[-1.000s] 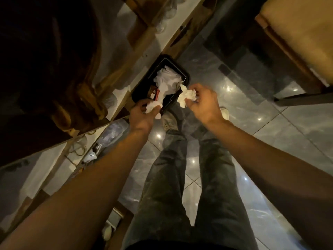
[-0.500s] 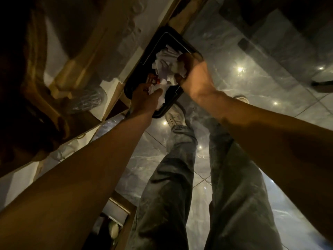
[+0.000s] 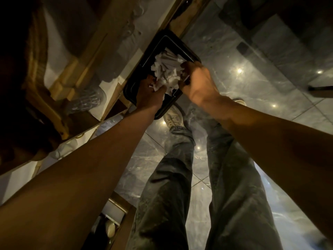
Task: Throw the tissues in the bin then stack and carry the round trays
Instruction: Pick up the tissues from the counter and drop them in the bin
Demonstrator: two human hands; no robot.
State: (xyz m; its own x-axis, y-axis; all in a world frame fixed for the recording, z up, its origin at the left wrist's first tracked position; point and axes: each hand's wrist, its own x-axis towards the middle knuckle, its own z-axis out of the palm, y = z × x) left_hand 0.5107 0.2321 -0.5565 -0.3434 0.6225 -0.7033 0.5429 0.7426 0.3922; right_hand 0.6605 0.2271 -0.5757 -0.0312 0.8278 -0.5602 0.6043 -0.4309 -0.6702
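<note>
A black rectangular bin (image 3: 158, 46) stands on the floor against a wooden shelf unit, filled with crumpled white tissues (image 3: 167, 69). Both my hands reach down into its mouth. My left hand (image 3: 149, 94) is over the bin's near left side, fingers pressed onto a white tissue. My right hand (image 3: 198, 82) is at the bin's right rim, fingers curled against the tissue pile. Whether each hand still grips a tissue or only pushes on it is hard to tell. No round trays are in view.
A wooden shelf unit (image 3: 100, 51) with glassware and a clear ribbed container (image 3: 86, 100) runs along the left. My legs in dark trousers and a pale shoe (image 3: 173, 118) stand on a glossy grey tiled floor (image 3: 252, 78). Dark furniture sits top right.
Both hands have gone from above the bin, each holding a tissue, down into its mouth onto the tissue pile. The view has closed in on the bin.
</note>
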